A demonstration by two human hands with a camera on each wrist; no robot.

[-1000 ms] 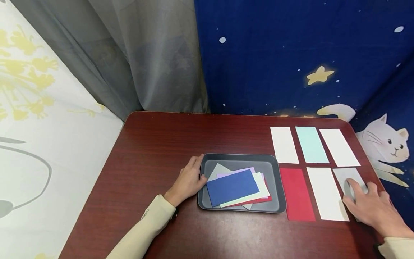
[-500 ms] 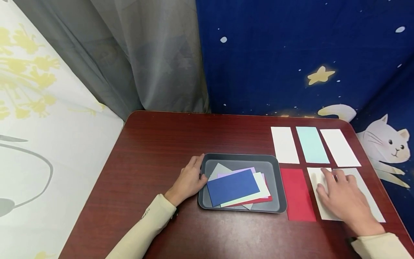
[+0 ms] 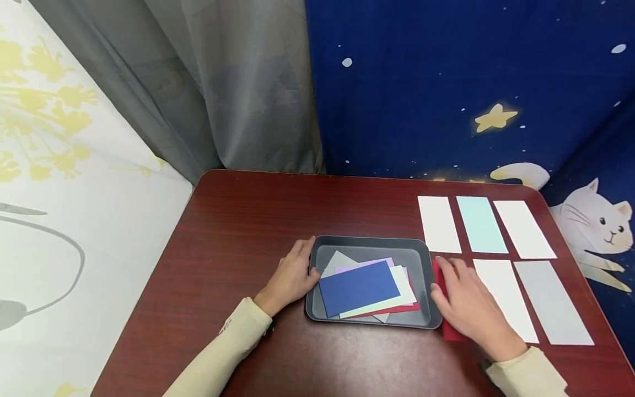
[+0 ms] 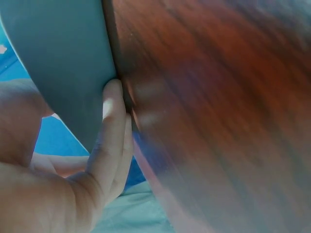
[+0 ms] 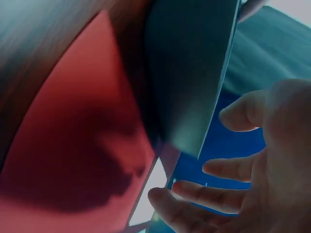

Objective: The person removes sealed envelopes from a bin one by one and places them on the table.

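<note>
My left hand (image 3: 289, 280) holds the left end of a dark grey tray (image 3: 397, 249), with its fingers (image 4: 114, 109) along the outer wall and the thumb at the rim. Inside the tray lies a loose pile of rectangular cards, a dark blue card (image 3: 359, 288) on top. Pale green, lilac, red and grey cards stick out beneath it. My right hand (image 3: 471, 302) is over a red card (image 3: 450, 332) beside the tray's right end, hiding most of it. In the right wrist view its fingers (image 5: 228, 170) are spread, hold nothing, and cast a shadow on the red card (image 5: 73, 145).
Right of the red card lie a white card (image 3: 501, 286) and a grey card (image 3: 553, 303). Behind them is a row of a white card (image 3: 439, 223), a light turquoise card (image 3: 481, 223) and another white card (image 3: 525, 229). Curtains (image 3: 397, 110) hang behind the table (image 3: 258, 209).
My right hand has moved left, from the grey card, across the white card, to the red card by the tray. The left hand and the tray have stayed in place.
</note>
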